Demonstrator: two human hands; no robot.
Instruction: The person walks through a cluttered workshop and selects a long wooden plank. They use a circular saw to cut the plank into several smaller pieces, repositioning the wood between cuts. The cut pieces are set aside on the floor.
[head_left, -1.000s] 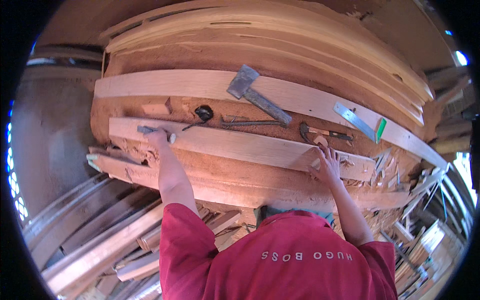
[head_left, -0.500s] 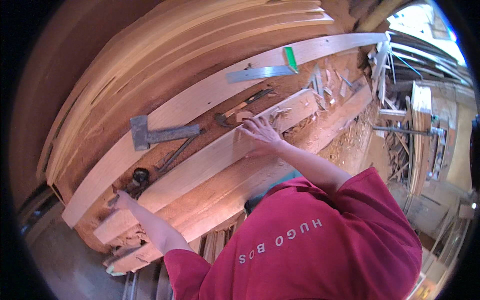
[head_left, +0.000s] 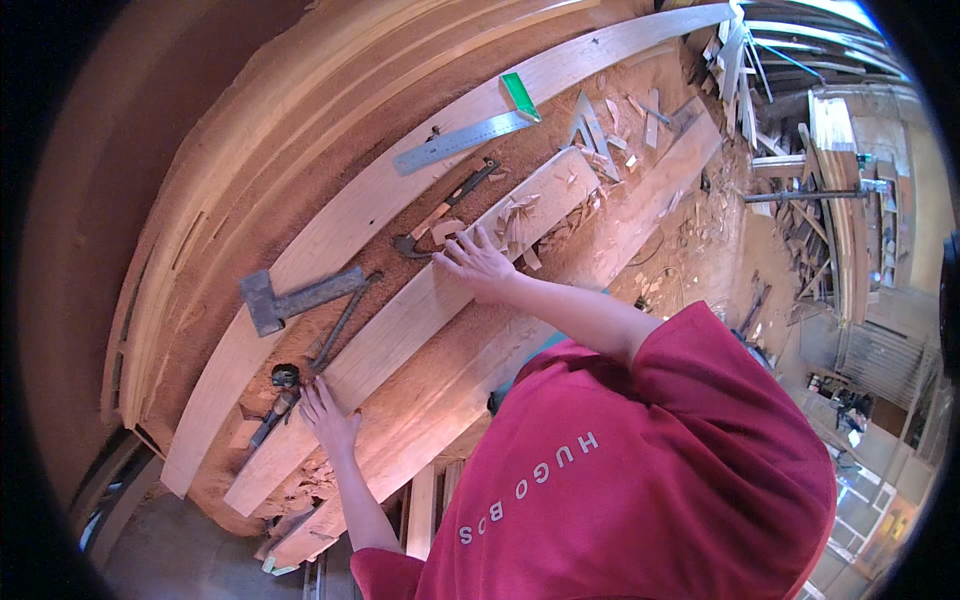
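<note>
We press both palms flat and open on a long pale plank [head_left: 420, 310], gripping nothing: our left hand [head_left: 328, 418] near its lower end, our right hand [head_left: 476, 264] farther up, fingers spread. The plank lies slantwise on a sawdust-covered workbench [head_left: 640, 100]. Just beside the right hand lie wood chips [head_left: 515, 215] and a dark curved tool [head_left: 445, 210]. Above the plank rest a hammer [head_left: 295, 298], a steel ruler [head_left: 460, 142] and a green-handled square [head_left: 520, 95].
</note>
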